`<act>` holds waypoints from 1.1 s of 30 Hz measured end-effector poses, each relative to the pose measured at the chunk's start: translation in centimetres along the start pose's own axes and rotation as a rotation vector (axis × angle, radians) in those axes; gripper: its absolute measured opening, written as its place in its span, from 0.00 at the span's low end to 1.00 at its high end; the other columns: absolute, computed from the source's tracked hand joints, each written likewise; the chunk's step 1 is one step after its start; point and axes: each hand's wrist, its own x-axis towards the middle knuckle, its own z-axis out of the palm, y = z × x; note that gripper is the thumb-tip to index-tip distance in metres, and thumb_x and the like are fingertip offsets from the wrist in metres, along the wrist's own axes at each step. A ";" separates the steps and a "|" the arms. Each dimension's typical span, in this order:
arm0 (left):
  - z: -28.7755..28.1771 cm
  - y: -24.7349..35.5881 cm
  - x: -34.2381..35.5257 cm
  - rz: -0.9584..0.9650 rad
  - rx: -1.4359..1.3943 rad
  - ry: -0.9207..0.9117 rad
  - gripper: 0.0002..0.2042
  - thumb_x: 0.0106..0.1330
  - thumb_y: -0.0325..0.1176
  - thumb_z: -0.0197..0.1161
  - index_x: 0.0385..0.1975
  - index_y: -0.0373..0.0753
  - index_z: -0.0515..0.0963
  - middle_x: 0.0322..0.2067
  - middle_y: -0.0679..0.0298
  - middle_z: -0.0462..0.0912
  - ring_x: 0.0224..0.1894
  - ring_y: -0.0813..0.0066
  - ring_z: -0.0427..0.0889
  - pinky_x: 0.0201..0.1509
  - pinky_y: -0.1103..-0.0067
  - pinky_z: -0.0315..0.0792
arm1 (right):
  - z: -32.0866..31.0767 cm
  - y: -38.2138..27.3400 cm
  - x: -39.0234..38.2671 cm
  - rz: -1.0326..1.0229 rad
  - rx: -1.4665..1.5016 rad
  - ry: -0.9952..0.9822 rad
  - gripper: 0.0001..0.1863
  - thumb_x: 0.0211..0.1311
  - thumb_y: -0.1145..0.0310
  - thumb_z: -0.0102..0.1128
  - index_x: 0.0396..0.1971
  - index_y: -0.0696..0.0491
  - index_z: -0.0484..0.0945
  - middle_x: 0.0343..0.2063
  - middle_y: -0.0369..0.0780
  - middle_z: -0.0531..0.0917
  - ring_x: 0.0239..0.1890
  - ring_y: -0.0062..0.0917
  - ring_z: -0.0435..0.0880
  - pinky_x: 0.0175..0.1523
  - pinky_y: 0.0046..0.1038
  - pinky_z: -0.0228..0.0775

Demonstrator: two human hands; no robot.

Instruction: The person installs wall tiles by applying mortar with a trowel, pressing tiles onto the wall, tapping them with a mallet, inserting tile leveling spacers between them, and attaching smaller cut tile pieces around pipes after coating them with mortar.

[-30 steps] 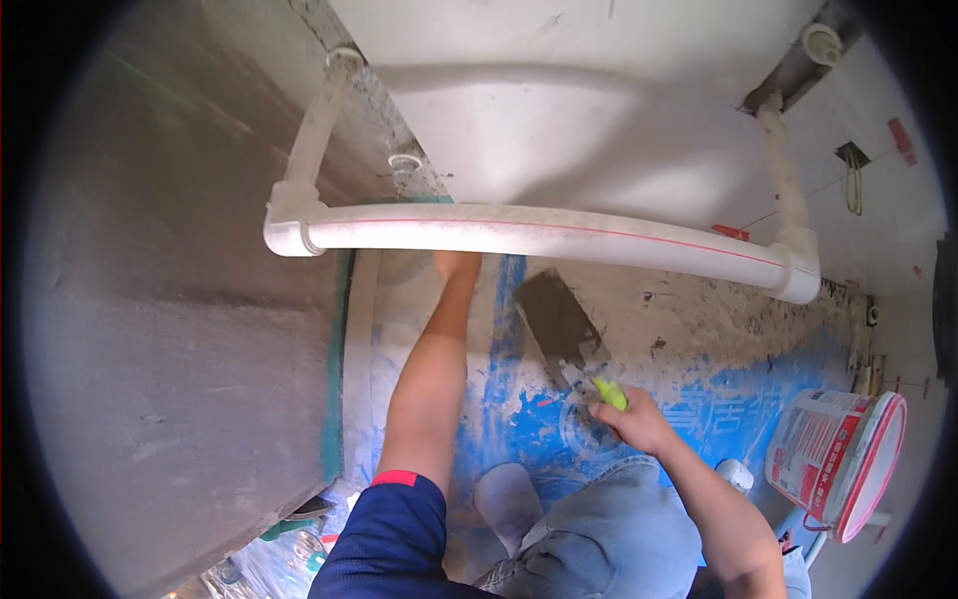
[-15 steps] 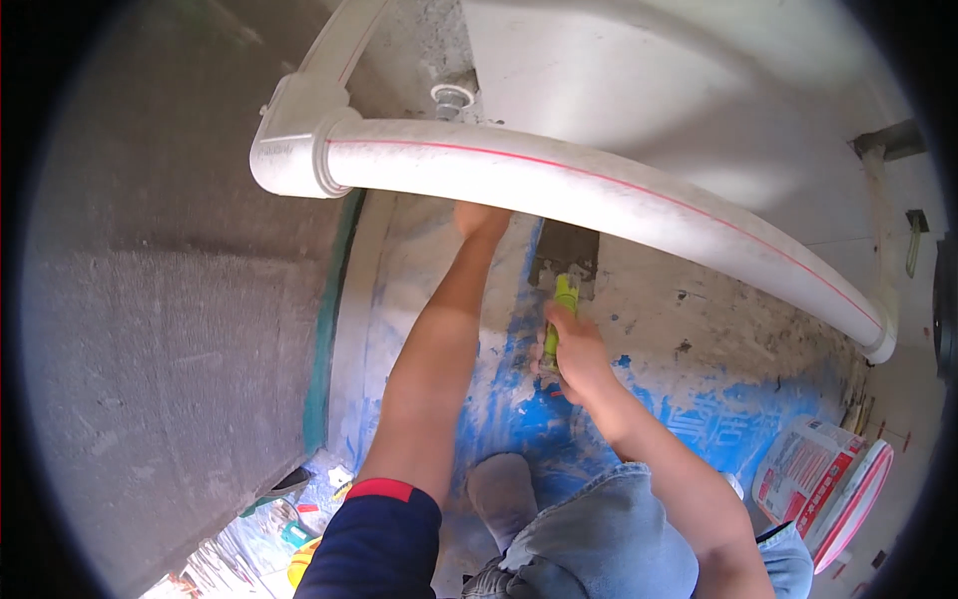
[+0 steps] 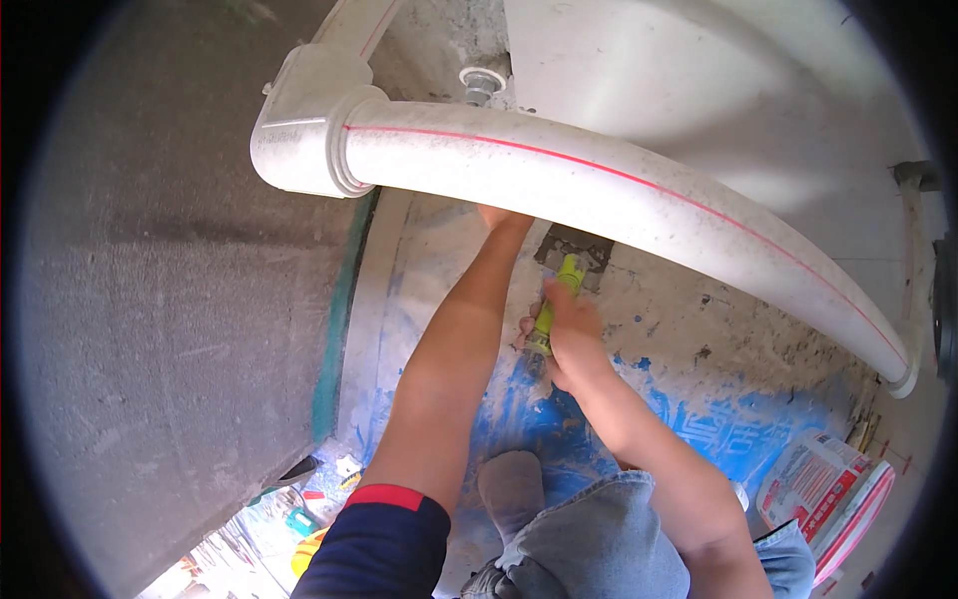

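Note:
My right hand (image 3: 569, 334) grips the lime-green handle (image 3: 561, 282) of a trowel, whose dark mortar-smeared blade (image 3: 579, 243) lies at the worn beige-and-blue surface below the pipe, partly hidden by it. My left hand (image 3: 499, 214) reaches behind the long white pipe (image 3: 609, 210), just left of the blade; its fingers are hidden. The pipe has a thin red line and runs from a large elbow fitting (image 3: 299, 130) at upper left down toward the right. A small grey fitting in a white ring (image 3: 482, 82) shows beyond it.
A grey rough panel (image 3: 170, 349) fills the left side, with a teal edge strip. A white bucket with red trim (image 3: 813, 499) stands at lower right. Plastic-covered clutter (image 3: 279, 534) lies at lower left. My knee and grey-shod foot (image 3: 509, 489) are below, and white tiled wall (image 3: 758, 90) is above.
The trowel has swung more upright and moved up under the pipe, with my right hand following it. The view has also shifted, bringing the pipe larger and higher in the picture.

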 end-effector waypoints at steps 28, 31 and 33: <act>0.0 0.3 -0.4 0.030 0.013 0.027 0.27 0.60 0.49 0.65 0.53 0.35 0.77 0.49 0.52 0.82 0.50 0.58 0.81 0.57 0.69 0.71 | -0.7 -0.6 0.3 0.070 -0.041 0.001 0.11 0.68 0.63 0.54 0.38 0.56 0.72 0.23 0.41 0.76 0.21 0.28 0.74 0.26 0.33 0.69; -0.3 -0.3 -0.5 0.042 0.023 0.030 0.27 0.60 0.49 0.65 0.52 0.35 0.77 0.48 0.52 0.82 0.49 0.58 0.81 0.56 0.70 0.71 | -2.8 2.9 1.0 -0.015 -0.159 0.086 0.12 0.68 0.61 0.55 0.38 0.55 0.74 0.23 0.39 0.77 0.22 0.26 0.75 0.27 0.31 0.67; -0.3 -0.5 -0.3 0.050 0.040 0.036 0.27 0.59 0.49 0.66 0.52 0.35 0.78 0.48 0.52 0.83 0.49 0.58 0.82 0.56 0.70 0.72 | -5.1 4.8 0.1 -0.042 -0.331 0.072 0.13 0.69 0.59 0.55 0.38 0.55 0.75 0.23 0.38 0.76 0.23 0.24 0.74 0.30 0.28 0.67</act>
